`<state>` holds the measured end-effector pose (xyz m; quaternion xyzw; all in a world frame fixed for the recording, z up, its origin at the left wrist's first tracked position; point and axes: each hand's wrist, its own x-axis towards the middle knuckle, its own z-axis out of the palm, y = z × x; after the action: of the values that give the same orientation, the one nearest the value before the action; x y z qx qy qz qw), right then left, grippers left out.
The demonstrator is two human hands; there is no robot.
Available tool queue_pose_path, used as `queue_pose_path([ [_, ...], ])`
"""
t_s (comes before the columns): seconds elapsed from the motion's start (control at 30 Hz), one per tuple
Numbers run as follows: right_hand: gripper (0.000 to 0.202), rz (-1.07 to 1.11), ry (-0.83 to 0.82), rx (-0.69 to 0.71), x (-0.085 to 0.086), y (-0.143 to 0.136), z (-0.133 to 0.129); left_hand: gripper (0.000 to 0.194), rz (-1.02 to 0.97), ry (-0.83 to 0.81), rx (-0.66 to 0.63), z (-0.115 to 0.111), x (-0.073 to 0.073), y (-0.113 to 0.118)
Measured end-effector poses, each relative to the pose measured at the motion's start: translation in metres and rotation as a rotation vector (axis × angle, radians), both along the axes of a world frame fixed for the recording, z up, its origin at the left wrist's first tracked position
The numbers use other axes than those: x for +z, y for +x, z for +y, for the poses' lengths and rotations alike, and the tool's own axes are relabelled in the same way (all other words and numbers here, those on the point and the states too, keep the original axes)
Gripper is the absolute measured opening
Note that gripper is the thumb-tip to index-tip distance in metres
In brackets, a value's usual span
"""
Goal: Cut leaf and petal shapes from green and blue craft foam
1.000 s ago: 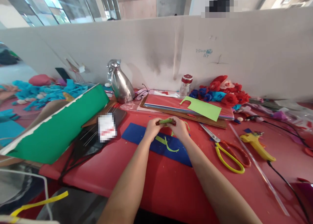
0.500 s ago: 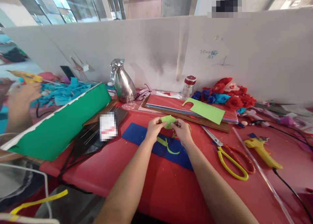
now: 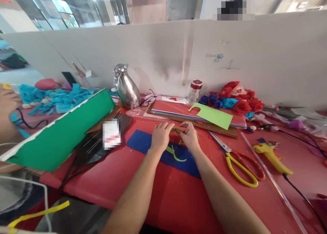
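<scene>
My left hand (image 3: 160, 137) and my right hand (image 3: 190, 137) are close together over the blue sheet (image 3: 140, 140), fingers closed. Between their fingertips they pinch a small light green piece (image 3: 175, 129), now seen nearly edge-on and curved. Both hands hide part of it. Thin green strips (image 3: 178, 155) lie on the blue sheet below my wrists. Behind my hands, a light green sheet with a rounded cut-out (image 3: 216, 116) rests on a stack of coloured sheets (image 3: 173, 109).
Scissors (image 3: 241, 171) and a yellow glue gun (image 3: 273, 157) lie to the right, beside a clear rod (image 3: 270, 179). A steel jug (image 3: 128, 91) and a glass jar (image 3: 193, 96) stand behind. On the left are a green board (image 3: 74, 128) and another person's hand (image 3: 10, 103).
The green piece has tipped from facing me to nearly edge-on as my fingers turned it. The other person's hand with the yellow tool has moved left, partly out of view.
</scene>
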<state>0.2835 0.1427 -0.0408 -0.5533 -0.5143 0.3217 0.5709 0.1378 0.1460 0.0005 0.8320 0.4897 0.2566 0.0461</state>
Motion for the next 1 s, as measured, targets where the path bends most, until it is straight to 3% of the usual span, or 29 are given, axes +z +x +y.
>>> queue_pose_path([
  [0.13,0.016,-0.162,-0.016,0.002,0.001,0.006,-0.001,0.037,0.04,-0.048,-0.059,0.001,-0.001,-0.001],
  [0.27,0.004,-0.251,-0.045,0.008,-0.002,0.01,0.001,0.028,-0.056,-0.203,0.037,0.007,-0.005,-0.005],
  [0.37,0.008,-0.261,-0.048,0.027,-0.005,0.01,0.003,0.012,-0.105,-0.263,0.063,0.009,-0.006,-0.008],
  [0.7,0.023,-0.332,-0.054,0.0,-0.012,0.012,0.004,0.006,-0.208,-0.307,0.045,0.015,-0.015,-0.006],
  [0.9,0.04,-0.409,0.062,0.015,0.001,0.011,-0.002,0.012,-0.258,-0.322,0.018,0.012,-0.014,-0.004],
  [1.0,0.035,-0.464,0.124,0.053,0.008,0.011,-0.007,0.013,-0.245,-0.332,0.018,0.011,-0.013,-0.002],
])
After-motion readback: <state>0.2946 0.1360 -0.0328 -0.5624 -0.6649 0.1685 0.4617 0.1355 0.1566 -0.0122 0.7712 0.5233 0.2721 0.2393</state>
